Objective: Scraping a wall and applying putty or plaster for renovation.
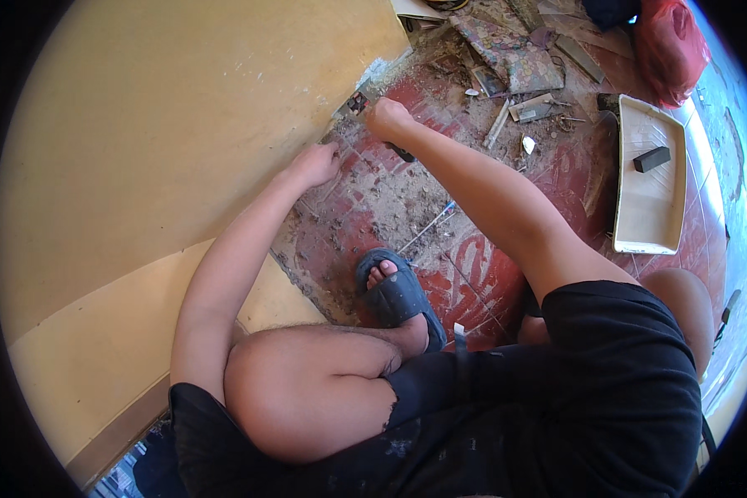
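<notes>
My right hand [388, 119] is closed just beside the chipped lower edge of the yellow wall [183, 100], with a dark object [402, 153] showing beneath it; what it grips is mostly hidden. Lower and to the left, my left hand [314, 164] has its fingers curled in at the floor by the wall base; anything within them is hidden. Between my arms, dust and crumbs lie over red tiles [481, 266]. A thin rod [423, 228] lies there, near my sandalled foot [394, 295].
A cream tray [647, 207] holding a dark block [651, 159] sits to the right. Beyond are a red plastic bag [672, 54], a floral cloth [523, 58], wooden strips [577, 58] and scattered debris [527, 145]. A yellow ledge [100, 349] runs along my left.
</notes>
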{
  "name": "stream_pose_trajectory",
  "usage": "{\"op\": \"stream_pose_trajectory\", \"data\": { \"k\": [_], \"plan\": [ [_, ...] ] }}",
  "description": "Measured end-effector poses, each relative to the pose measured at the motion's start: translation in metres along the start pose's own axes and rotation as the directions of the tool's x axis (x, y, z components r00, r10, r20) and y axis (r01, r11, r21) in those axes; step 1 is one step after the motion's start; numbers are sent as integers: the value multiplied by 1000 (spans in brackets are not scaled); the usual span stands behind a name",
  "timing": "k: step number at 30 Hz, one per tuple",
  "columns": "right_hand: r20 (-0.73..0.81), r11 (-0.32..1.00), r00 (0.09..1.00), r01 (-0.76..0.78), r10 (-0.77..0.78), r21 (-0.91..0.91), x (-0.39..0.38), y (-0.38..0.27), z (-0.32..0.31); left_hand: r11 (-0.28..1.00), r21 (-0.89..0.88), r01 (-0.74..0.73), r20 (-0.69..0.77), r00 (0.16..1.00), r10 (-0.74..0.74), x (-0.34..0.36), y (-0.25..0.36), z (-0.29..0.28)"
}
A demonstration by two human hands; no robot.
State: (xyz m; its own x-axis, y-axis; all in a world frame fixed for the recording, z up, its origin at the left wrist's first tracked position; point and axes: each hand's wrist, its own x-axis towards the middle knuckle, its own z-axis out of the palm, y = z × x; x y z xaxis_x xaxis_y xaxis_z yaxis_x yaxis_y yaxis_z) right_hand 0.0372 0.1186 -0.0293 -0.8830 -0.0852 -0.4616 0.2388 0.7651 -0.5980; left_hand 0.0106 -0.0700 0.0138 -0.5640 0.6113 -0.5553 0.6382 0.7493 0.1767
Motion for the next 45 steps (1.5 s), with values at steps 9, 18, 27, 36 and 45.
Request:
{"op": "stream_pose_trajectory", "data": {
  "k": [9, 18, 27, 36, 45],
  "plan": [
    [-258, 921, 958, -20, 129, 389, -22, -3, 18, 998, -26, 51, 59, 997, -50, 21, 6, -12],
    [-270, 911, 935, -108, 229, 398, -10, 12, 21, 244, -865, 438, 381, 891, -247, 40, 19, 2],
    [-287, 940, 952, 3, 102, 342, -7, 18, 20, -211, -959, 187, 256, 893, -370, 75, 29, 5],
    [-350, 917, 935, 94, 53, 389, -15, 26, 17, -154, -983, 102, 162, 877, -452, 75, 40, 15],
    [-410, 923, 911, 124, 40, 365, -13, 30, 25, -107, -993, 52, 96, 884, -458, 71, 39, 15]
  ]
}}
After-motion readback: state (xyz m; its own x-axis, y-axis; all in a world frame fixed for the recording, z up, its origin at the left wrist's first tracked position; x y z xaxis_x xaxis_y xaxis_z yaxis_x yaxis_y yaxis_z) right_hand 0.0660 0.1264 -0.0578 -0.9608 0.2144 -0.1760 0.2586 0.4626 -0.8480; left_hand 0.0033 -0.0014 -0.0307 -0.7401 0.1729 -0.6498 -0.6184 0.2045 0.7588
